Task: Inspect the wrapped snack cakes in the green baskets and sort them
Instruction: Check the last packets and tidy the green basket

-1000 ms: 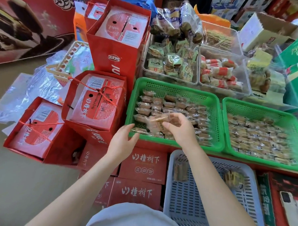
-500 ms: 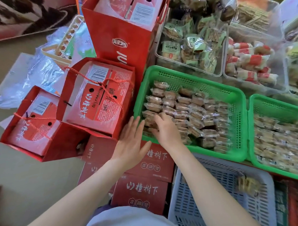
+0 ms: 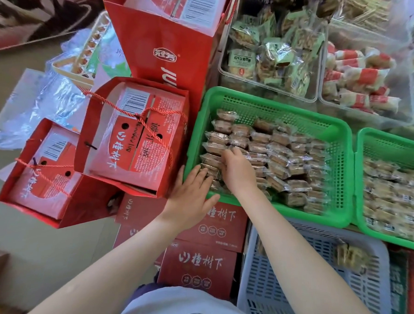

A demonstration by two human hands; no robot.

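Note:
A green basket (image 3: 269, 94) holds rows of clear-wrapped brown snack cakes (image 3: 283, 154). A second green basket (image 3: 388, 138) to its right is full of paler wrapped cakes (image 3: 395, 192). My right hand (image 3: 238, 172) reaches into the left basket, its fingers bent down onto the cakes at the left side; whether they grip one is hidden. My left hand (image 3: 191, 195) lies flat, with straight fingers over that basket's near-left corner. A pale slatted basket (image 3: 288, 283) in front holds a wrapped cake (image 3: 350, 257).
Red gift bags (image 3: 135, 140) (image 3: 44, 174) crowd the left of the basket, and a tall red bag (image 3: 169, 40) stands behind them. Red boxes (image 3: 200, 265) lie under my arms. Clear bins of other snacks (image 3: 268, 56) (image 3: 363, 81) stand behind the green baskets.
A second ago both hands held one cake above the left basket. My right hand has since gone down onto the cakes, and my left hand has settled flat on the basket's corner.

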